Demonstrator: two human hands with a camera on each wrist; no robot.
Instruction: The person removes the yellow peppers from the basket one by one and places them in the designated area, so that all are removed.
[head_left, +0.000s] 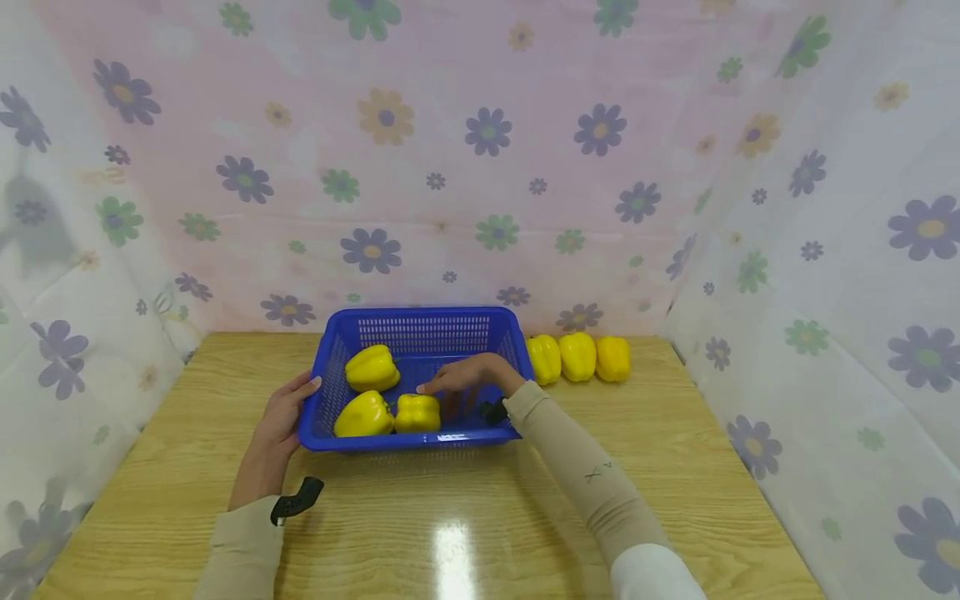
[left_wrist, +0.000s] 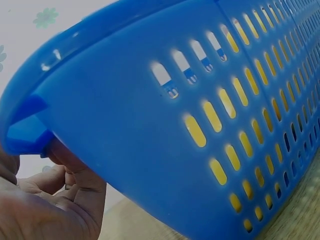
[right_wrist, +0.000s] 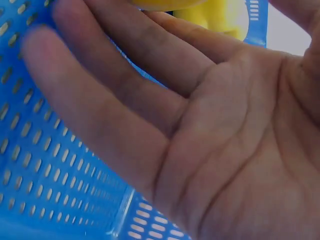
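Note:
A blue plastic basket (head_left: 420,313) with slotted walls stands on the table. Inside, toward its left side, lie three yellow bell peppers: one at the back (head_left: 371,368), one at the front left (head_left: 364,415) and one at the front middle (head_left: 417,414). My left hand (head_left: 279,423) grips the basket's left rim, thumb on top and fingers curled below, as the left wrist view shows. My right hand (head_left: 471,377) reaches into the basket over its right part, fingers extended. Its index fingertip is at the front middle pepper; whether they touch I cannot tell.
Three more yellow bell peppers (head_left: 577,357) stand in a row just right of the basket, near the back edge of the wooden table (head_left: 390,533). Flower-patterned cloth (head_left: 450,217) hangs behind the table and on both sides.

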